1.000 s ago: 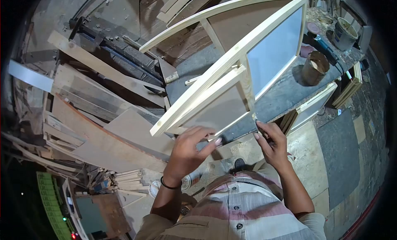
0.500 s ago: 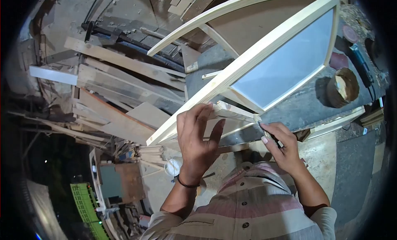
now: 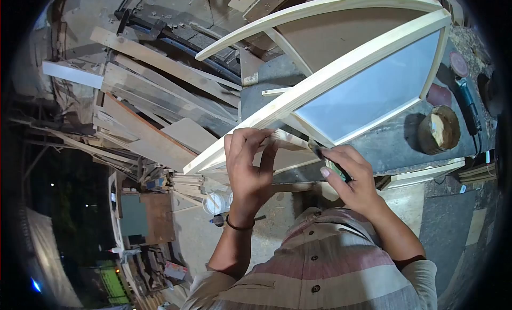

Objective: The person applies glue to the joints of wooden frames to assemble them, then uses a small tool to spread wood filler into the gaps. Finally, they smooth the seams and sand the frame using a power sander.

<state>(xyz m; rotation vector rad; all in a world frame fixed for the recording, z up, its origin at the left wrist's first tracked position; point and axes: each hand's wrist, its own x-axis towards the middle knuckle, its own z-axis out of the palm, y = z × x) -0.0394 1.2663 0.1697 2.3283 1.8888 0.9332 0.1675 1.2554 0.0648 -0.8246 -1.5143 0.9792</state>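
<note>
At one frame [image 3: 341, 72], the left hand [image 3: 249, 161] pinches one rail [image 3: 290, 140]; the right hand [image 3: 351, 175] clasps one tool [image 3: 317, 150]. One can [image 3: 440, 131] stands beside the frame.

And here's the small pale wood-framed panel [image 3: 292, 139], tipped at a slant beside the big bow-sided wooden frame [image 3: 326, 82] with its bluish-white pane [image 3: 368, 91], over the dark worktop [image 3: 381, 144], the dark-tipped hand tool [image 3: 316, 148] right at the panel's right-hand end!
</note>
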